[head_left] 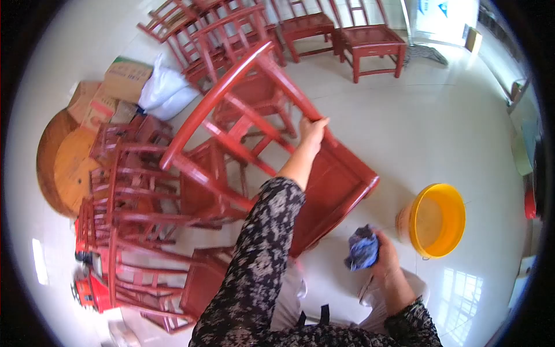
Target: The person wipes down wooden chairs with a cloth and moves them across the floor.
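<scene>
My left hand [313, 134] is closed round the back post of a red wooden chair [341, 173], near where the post meets the seat. The chair is turned at an angle, its backrest toward the upper left and its seat in front of me. In my right hand [387, 257] is a crumpled blue cloth [362, 248], held low beside the seat's near edge and apart from it. A yellow bucket [411, 225] stands on the floor to the right of that hand; a pale liquid seems to be inside.
Several more red chairs crowd the left, one with its seat [202, 283] close by. Others line the back, including a chair [370, 37] near a mop [425, 55]. Cardboard boxes [127, 78], white bags [165, 92] and round wooden boards [75, 168] stand along the left wall.
</scene>
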### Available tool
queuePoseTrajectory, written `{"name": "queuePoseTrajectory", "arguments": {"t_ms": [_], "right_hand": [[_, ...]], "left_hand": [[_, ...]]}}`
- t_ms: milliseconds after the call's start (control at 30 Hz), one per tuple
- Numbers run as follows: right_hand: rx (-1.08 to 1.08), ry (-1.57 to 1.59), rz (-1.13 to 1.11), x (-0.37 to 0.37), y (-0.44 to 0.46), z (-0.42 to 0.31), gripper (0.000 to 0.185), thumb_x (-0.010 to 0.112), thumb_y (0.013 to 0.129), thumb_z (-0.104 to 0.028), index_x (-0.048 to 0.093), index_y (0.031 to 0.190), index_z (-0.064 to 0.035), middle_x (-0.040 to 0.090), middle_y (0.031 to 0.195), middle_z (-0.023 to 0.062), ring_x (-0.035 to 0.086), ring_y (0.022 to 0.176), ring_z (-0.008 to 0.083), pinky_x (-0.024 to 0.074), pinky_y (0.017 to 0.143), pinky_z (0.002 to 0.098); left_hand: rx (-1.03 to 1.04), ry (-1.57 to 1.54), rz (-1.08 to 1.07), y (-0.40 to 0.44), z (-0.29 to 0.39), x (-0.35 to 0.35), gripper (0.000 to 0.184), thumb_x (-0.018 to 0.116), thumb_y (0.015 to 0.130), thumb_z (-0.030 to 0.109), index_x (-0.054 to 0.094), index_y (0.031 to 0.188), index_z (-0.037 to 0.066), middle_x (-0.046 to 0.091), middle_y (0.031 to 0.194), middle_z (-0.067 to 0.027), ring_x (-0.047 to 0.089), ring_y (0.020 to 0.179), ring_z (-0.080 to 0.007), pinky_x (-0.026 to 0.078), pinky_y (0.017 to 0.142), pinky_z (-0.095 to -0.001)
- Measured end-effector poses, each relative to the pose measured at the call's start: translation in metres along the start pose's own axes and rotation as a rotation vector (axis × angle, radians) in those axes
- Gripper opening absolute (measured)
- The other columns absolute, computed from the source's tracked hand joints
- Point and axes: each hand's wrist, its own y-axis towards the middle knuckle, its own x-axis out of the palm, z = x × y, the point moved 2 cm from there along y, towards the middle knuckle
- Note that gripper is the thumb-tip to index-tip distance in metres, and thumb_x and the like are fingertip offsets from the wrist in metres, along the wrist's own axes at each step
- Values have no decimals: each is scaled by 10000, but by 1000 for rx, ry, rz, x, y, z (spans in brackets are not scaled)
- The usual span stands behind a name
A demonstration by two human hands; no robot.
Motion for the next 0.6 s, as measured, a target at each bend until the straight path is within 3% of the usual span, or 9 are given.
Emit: {"name": "queuePoseTrajectory", "arguments": {"t_ms": [33, 167, 233, 300, 367, 433, 500, 567, 600], "right_hand": [[-5, 59, -52, -2, -5, 6, 319, 477, 879, -293, 571, 1043, -36, 646, 892, 119, 635, 821, 258, 519, 761, 430], [26, 199, -78, -17, -22, 1, 317, 446, 902, -292, 552, 1082, -54, 636, 912, 132, 622, 828, 269, 506, 758, 422], [33, 183, -119, -32, -24, -6, 372, 445, 905, -354, 546, 1115, -63, 630, 923, 128, 617, 833, 274, 505, 748, 422], [3, 260, -282, -47, -15, -4, 452, 445, 898, -440, 550, 1115, -57, 627, 931, 133, 615, 826, 288, 503, 741, 436], [21, 225, -245, -78, -1, 8, 507, 451, 883, -498, 545, 1117, -58, 626, 932, 141, 611, 832, 300, 500, 741, 460], [179, 168, -67, -82, -10, 19, 561, 502, 842, -532, 518, 1164, -73, 624, 927, 140, 607, 824, 318, 493, 718, 493], [137, 135, -37, -58, -42, 7, 543, 535, 832, -508, 522, 1152, -68, 621, 980, 154, 607, 829, 339, 496, 720, 509], [59, -48, -63, -26, -85, -18, 488, 579, 823, -431, 525, 1136, -61, 615, 980, 167, 611, 837, 357, 506, 724, 518], [144, -66, -114, -24, -96, -31, 440, 612, 809, -344, 527, 1126, -51, 615, 972, 163, 620, 867, 344, 520, 748, 496]], "left_hand": [[46, 17, 6, 6, -13, -2, 285, 714, 682, 97, 555, 915, 56, 568, 822, -38, 548, 755, -187, 445, 611, -369], [-157, 63, 130, 1, -31, -18, 349, 702, 691, 114, 507, 980, 107, 562, 869, -23, 543, 761, -177, 419, 554, -379], [-201, 159, 95, -12, -14, -19, 383, 708, 702, 148, 488, 1016, 150, 563, 879, 3, 539, 785, -164, 411, 556, -382], [-296, 157, 33, -15, -15, -25, 411, 728, 714, 227, 478, 1036, 180, 556, 939, 3, 530, 833, -156, 424, 621, -388], [-363, 164, -38, -22, -11, -25, 486, 732, 730, 309, 475, 1109, 145, 545, 1033, -30, 524, 944, -168, 433, 757, -399], [-414, 477, -207, -53, 54, -29, 530, 710, 761, 331, 476, 1166, 80, 522, 1129, -93, 510, 1044, -227, 409, 882, -397], [285, 826, -285, -73, 102, -59, 589, 713, 755, 284, 455, 1216, 23, 514, 1162, -157, 487, 1101, -311, 391, 933, -399], [539, 1067, -196, -85, 183, -99, 595, 741, 689, 187, 473, 1194, 19, 505, 1154, -189, 477, 1086, -346, 387, 907, -437], [516, 1172, -78, -86, 202, -127, 607, 742, 680, 193, 471, 1196, 23, 493, 1173, -183, 470, 1096, -348, 380, 908, -450]]}}
